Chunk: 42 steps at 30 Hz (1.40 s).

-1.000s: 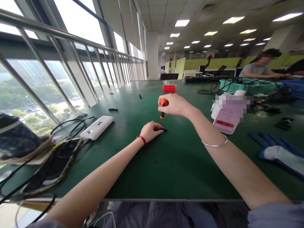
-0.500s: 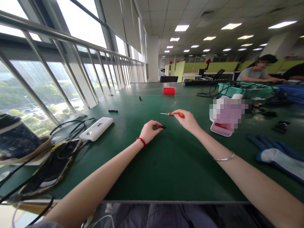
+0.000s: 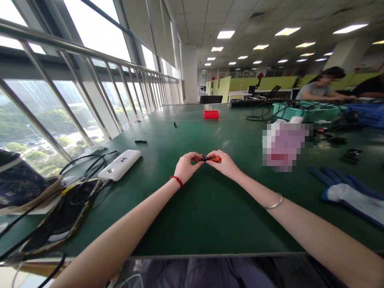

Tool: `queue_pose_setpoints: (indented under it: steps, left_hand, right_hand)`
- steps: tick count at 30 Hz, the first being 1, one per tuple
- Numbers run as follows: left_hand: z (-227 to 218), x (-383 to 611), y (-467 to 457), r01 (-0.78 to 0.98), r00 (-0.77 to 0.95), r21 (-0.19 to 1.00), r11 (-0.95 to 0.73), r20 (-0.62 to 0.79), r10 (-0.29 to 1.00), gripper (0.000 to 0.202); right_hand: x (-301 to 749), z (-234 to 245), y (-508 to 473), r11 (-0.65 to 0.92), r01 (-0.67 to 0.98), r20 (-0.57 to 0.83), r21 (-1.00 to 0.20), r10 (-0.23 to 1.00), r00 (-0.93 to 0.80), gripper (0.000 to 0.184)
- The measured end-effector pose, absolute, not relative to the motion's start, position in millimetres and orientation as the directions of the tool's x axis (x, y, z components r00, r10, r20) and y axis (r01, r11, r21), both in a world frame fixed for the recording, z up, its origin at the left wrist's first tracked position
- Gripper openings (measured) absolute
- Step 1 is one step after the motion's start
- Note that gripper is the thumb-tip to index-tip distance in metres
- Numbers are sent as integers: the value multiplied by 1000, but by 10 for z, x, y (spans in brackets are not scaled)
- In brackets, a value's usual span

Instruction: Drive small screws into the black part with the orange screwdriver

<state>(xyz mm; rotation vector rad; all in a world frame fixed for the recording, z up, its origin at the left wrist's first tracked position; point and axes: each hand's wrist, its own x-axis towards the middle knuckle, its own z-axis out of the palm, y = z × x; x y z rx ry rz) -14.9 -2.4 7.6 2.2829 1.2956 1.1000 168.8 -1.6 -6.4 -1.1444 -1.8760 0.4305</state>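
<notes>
**Hands meet over the small black part**

Since half a second ago, both hands have drawn together at the middle of the dark green table; the small orange-handled screwdriver, which lay out flat and apart from the other hand, now sits right against the small black plastic part.

My right hand pinches the screwdriver's handle between thumb and fingertips. My left hand, with a red cord at the wrist, pinches the black part, fingers curled close about it. Both things hang just above the table top, between my two hands, touching or nearly so.

I judge the screwdriver light and stiff, its ribbed handle easy to hold, and the handle is the place to take it. The black part looks tiny, light and rigid, apt to slip, so I hold it by its sides. The screwdriver's long axis runs roughly level, left to right, tip toward my left hand. The part's own direction I cannot tell.

A white power bank lies well off to the left, blue-and-white gloves to the right.
</notes>
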Motion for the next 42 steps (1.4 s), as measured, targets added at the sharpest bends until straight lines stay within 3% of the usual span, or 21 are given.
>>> queue_pose_setpoints:
  steps: [9, 20, 24, 30, 42]
  left_hand:
    - [103, -213, 24, 589, 434, 513, -625, 452, 779, 18]
    - [162, -249, 20, 553, 461, 585, -593, 378, 803, 14]
    - [169, -238, 3, 591, 478, 512, -623, 400, 782, 16]
    - [180, -219, -26, 654, 567, 260, -710, 454, 688, 19]
    - [220, -210, -63, 657, 626, 164, -736, 426, 653, 24]
  right_hand:
    - [1753, -52, 5, 579, 583, 501, -570, 807, -312, 15]
    - [1770, -35, -19, 597, 596, 485, -538, 797, -360, 13]
    - [1780, -46, -4, 599, 598, 491, -533, 794, -358, 13]
    - [1788, -56, 9, 590, 606, 494, -535, 799, -342, 14]
    - [1784, -77, 27, 573, 634, 485, -519, 808, -334, 14]
